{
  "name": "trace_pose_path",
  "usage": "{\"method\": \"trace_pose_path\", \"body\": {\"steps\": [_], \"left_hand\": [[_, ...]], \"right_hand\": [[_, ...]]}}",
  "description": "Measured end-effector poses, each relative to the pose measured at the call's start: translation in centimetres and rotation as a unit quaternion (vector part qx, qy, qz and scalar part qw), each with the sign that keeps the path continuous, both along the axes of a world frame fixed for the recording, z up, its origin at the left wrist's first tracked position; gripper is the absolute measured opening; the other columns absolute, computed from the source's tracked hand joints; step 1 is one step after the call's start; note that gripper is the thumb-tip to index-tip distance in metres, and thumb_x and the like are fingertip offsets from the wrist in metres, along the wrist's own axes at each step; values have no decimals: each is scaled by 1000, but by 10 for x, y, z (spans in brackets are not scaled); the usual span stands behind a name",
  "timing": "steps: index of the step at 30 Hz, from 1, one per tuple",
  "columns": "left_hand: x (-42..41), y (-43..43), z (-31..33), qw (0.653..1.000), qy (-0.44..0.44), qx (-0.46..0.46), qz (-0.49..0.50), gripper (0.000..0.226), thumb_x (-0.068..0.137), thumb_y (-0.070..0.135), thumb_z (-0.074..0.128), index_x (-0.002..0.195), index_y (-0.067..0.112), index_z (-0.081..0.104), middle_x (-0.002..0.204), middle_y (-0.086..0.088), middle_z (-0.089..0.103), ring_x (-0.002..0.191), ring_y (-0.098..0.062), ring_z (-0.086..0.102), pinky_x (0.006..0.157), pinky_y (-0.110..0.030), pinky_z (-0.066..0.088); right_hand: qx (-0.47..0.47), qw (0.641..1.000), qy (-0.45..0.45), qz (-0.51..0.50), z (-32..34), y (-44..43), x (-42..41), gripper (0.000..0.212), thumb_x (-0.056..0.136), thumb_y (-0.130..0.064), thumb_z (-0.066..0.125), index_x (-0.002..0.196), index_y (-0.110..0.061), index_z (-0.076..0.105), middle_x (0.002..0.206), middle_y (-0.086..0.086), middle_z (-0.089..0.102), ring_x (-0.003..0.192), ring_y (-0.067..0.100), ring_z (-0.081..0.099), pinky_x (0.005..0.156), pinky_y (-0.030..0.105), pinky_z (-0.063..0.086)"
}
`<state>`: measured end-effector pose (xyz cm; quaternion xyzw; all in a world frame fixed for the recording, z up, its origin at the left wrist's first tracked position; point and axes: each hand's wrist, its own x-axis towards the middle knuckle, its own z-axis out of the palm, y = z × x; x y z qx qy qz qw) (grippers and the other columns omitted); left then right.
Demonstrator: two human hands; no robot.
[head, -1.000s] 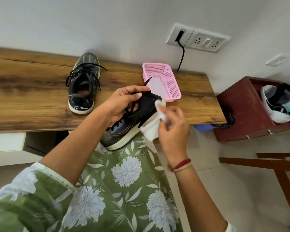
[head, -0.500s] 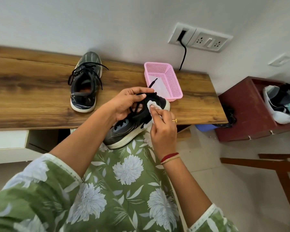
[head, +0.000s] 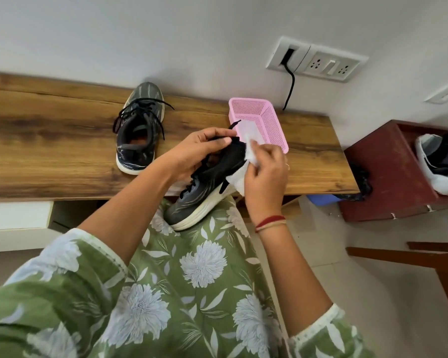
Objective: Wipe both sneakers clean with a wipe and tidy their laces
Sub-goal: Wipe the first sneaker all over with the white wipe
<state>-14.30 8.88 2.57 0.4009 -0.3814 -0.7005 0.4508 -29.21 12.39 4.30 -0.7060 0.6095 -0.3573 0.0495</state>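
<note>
A dark sneaker with a white sole [head: 204,195] rests toe-down on my lap, heel raised over the table edge. My left hand [head: 192,153] grips its collar and tongue, with a black lace end poking up past my fingers. My right hand [head: 265,174] presses a white wipe [head: 248,153] against the heel side of that shoe; more of the wipe hangs below my palm. The second dark sneaker [head: 140,127] stands upright on the wooden table [head: 49,151], toe to the wall, its black laces loose and spread.
A pink mesh basket [head: 272,125] stands on the table just behind my hands. A black cable drops from the wall socket panel [head: 316,59] behind the table. A maroon box [head: 388,171] with shoes is at right; a wooden frame [head: 429,264] lies lower right.
My right hand has moved with the wipe from the shoe's top near the laces out to its heel side. The left hand keeps its grip; the shoe has barely shifted.
</note>
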Motion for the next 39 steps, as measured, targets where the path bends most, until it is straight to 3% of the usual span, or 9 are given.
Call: {"method": "trace_pose_path", "body": {"steps": [4, 11, 17, 22, 24, 27, 29, 36, 39], "left_hand": [[-1, -1, 0, 995, -82, -56, -23, 34, 92, 4, 56, 124, 16, 55, 103, -2, 65, 85, -8, 64, 74, -20, 53], [-2, -1, -4, 997, -66, -30, -32, 35, 94, 1, 51, 124, 19, 55, 112, -5, 63, 93, -13, 66, 72, -22, 53], [6, -3, -4, 998, -50, -10, -21, 36, 95, 0, 46, 125, 19, 53, 112, -3, 61, 91, -13, 64, 71, -23, 56], [6, -3, -5, 1000, -22, -4, -13, 37, 94, 0, 48, 128, 15, 51, 108, -6, 64, 83, -13, 65, 67, -22, 56], [2, -1, -6, 1000, -18, -2, -21, 37, 94, 0, 50, 127, 16, 52, 107, -8, 65, 82, -14, 66, 66, -23, 56], [-3, -3, -8, 999, -23, 7, -30, 37, 94, 0, 50, 125, 19, 55, 105, -7, 67, 84, -18, 63, 66, -23, 56], [-3, -4, -11, 999, -31, 10, -35, 37, 94, 0, 51, 123, 22, 57, 102, -5, 69, 85, -23, 59, 66, -24, 54], [3, -6, -12, 999, -20, 28, -13, 35, 94, 0, 48, 117, 25, 59, 113, -5, 63, 86, -14, 66, 68, -25, 57], [7, -6, -14, 1000, -3, 27, -12, 36, 93, -1, 48, 118, 23, 57, 111, -4, 64, 84, -13, 66, 69, -25, 57]], "right_hand": [[16, 994, 110, -26, -9, 5, 13, 36, 79, 3, 62, 112, -11, 67, 103, 11, 54, 94, 26, 53, 76, 28, 39], [-5, 998, 58, 22, -36, 33, 30, 43, 79, 7, 60, 120, -5, 62, 96, 12, 52, 83, 22, 54, 72, 29, 46], [16, 993, 55, 102, -54, 47, 35, 41, 87, -6, 40, 123, -4, 60, 85, 12, 50, 74, 25, 50, 60, 40, 48], [-1, 997, -19, 76, -23, 33, 25, 43, 81, -10, 42, 118, -5, 63, 95, 10, 51, 85, 17, 49, 76, 29, 47], [-13, 999, 17, 38, -13, 20, 21, 39, 80, -1, 53, 118, -6, 63, 96, 11, 51, 88, 22, 51, 79, 34, 49], [-6, 989, 150, -2, -21, 17, 22, 41, 76, 6, 63, 116, -5, 63, 91, 12, 52, 78, 26, 53, 63, 34, 48], [-17, 983, 181, -8, -31, 23, 22, 42, 77, 6, 64, 117, -3, 62, 88, 12, 52, 73, 25, 53, 58, 32, 45], [37, 989, 125, 75, -42, 45, 35, 38, 81, 5, 61, 119, -1, 62, 84, 11, 52, 72, 25, 52, 57, 34, 49], [78, 992, 17, 97, -18, 41, 30, 39, 80, 4, 54, 116, -7, 65, 89, 7, 49, 79, 20, 50, 70, 33, 49]]}}
